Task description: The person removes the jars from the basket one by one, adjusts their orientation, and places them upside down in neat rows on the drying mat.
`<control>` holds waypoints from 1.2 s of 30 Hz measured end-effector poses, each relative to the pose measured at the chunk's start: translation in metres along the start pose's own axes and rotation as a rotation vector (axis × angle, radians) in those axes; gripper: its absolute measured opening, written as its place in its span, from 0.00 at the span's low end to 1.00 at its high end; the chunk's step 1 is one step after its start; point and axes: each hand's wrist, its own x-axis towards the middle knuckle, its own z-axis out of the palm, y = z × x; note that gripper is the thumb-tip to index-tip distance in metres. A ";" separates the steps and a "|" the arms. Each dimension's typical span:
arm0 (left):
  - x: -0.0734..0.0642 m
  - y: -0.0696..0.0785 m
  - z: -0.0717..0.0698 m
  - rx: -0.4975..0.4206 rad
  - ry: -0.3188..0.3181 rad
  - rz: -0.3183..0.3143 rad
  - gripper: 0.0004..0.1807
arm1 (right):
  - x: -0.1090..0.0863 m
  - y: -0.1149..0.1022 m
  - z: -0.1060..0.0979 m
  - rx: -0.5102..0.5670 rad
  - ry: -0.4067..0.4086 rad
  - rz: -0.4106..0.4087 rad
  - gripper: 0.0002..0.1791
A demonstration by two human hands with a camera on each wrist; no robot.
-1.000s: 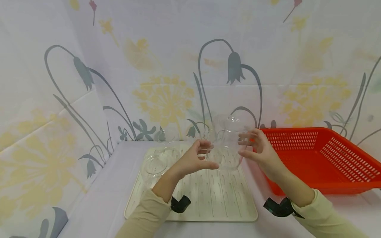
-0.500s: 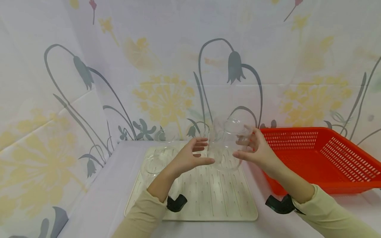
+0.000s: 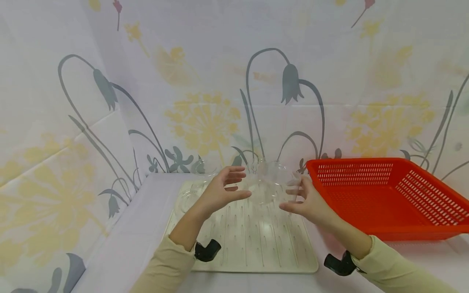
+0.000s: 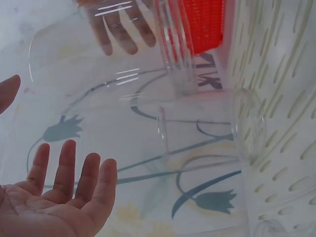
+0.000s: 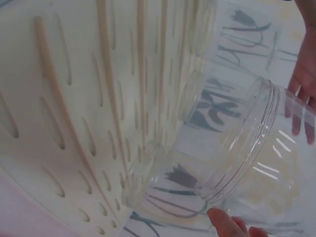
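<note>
A clear jar with a threaded mouth hangs mouth down between my hands, over the back of the cream ridged tray. My right hand grips it from the right; through its wall the fingers show on its far side. In the right wrist view the jar's threaded neck is right above my right fingertips. My left hand is left of the jar and apart from it, fingers spread and thumb out, holding nothing. A smaller clear jar stands beyond it, its rim at the tray.
More clear jars stand at the tray's left back, partly hidden by my left hand. A red perforated basket sits at the right, close beside the tray. Flower-patterned cloth rises behind the table.
The clear jar has come down and slightly left with my right hand. My left hand has drawn away to the left, widening its gap from the jar.
</note>
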 end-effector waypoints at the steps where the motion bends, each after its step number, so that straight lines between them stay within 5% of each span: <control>1: -0.001 0.000 -0.001 -0.006 0.004 0.002 0.34 | -0.001 0.002 0.003 -0.013 0.000 0.015 0.51; 24: -0.010 -0.001 -0.016 -0.044 0.075 0.025 0.33 | -0.008 0.033 0.038 0.005 -0.062 0.196 0.50; 36: -0.016 -0.004 -0.022 -0.061 0.095 0.020 0.32 | -0.013 0.035 0.033 -0.044 -0.083 0.171 0.54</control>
